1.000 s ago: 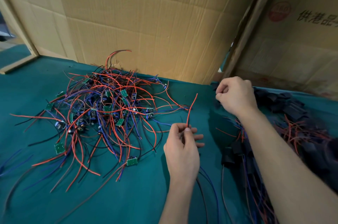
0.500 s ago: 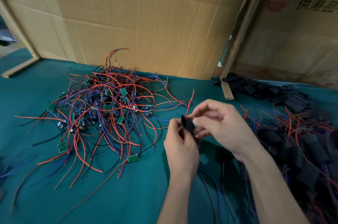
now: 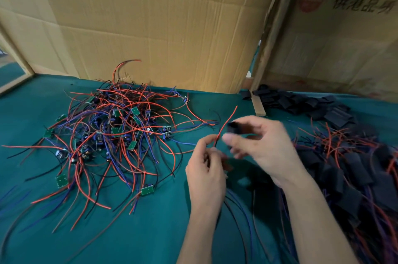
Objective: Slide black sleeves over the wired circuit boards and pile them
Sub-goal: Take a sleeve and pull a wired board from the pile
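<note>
My left hand [image 3: 205, 169] grips a wired circuit board; its red wire [image 3: 226, 126] sticks up from the fingers, while the board itself is hidden in the hand. My right hand [image 3: 260, 147], blurred by motion, pinches a black sleeve [image 3: 233, 127] just right of that red wire. A tangle of bare green boards with red, blue and black wires [image 3: 112, 134] lies to the left on the green cloth. Loose black sleeves [image 3: 305, 104] lie at the back right. Sleeved boards [image 3: 355, 173] are piled at the right.
Cardboard walls [image 3: 163, 27] stand close behind the table, with a wooden post [image 3: 273, 33] between them. Loose wires [image 3: 243, 214] trail toward me under my forearms. Green cloth [image 3: 140, 238] covers the table.
My right hand came from the sleeve pile at the back right to my left hand, bringing a black sleeve. It now holds the sleeve by the red wire.
</note>
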`<state>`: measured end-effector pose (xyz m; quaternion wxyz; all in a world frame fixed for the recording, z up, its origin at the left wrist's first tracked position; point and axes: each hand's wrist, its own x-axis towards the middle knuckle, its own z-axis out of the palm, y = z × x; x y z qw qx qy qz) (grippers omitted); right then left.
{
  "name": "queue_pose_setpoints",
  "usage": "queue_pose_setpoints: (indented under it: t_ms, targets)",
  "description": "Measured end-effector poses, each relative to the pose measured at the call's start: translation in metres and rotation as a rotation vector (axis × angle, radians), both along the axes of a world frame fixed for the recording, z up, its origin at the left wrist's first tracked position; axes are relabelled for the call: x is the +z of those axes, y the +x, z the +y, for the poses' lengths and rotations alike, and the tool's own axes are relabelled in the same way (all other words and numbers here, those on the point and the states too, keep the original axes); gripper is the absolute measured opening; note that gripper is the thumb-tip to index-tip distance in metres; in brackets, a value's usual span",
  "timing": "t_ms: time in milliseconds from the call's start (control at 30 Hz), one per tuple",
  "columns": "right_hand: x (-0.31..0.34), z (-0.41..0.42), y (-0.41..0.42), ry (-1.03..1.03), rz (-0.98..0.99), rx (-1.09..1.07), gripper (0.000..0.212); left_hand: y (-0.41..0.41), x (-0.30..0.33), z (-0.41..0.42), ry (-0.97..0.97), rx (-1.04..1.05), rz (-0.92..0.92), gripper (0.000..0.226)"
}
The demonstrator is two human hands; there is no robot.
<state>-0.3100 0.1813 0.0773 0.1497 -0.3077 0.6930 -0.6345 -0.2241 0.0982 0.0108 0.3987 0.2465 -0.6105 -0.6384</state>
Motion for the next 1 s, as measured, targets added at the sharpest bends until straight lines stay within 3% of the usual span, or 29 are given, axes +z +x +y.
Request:
queue_pose_setpoints:
  t_ms: [100,200,600,833,1000]
  targets:
    - [0.004,0.007,-0.011,-0.267,-0.164,-0.304,0.007,0.0,0.003,0.002,0.016,-0.028,-0.008,0.046]
    - [0.004,0.01,-0.017,-0.404,-0.261,-0.487,0.013,0.0,0.004,0.004,-0.001,-0.069,-0.05,0.051]
    - [0.006,-0.007,-0.009,-0.614,-0.49,-0.578,0.025,0.001,0.002,0.007,-0.073,-0.148,-0.089,0.045]
    - [0.007,-0.007,-0.008,-0.579,-0.327,-0.587,0.018,0.001,0.001,0.006,-0.076,-0.124,-0.092,0.046]
    - [0.001,-0.009,-0.01,-0.558,-0.317,-0.596,0.018,0.002,-0.001,0.006,-0.101,-0.131,-0.084,0.045]
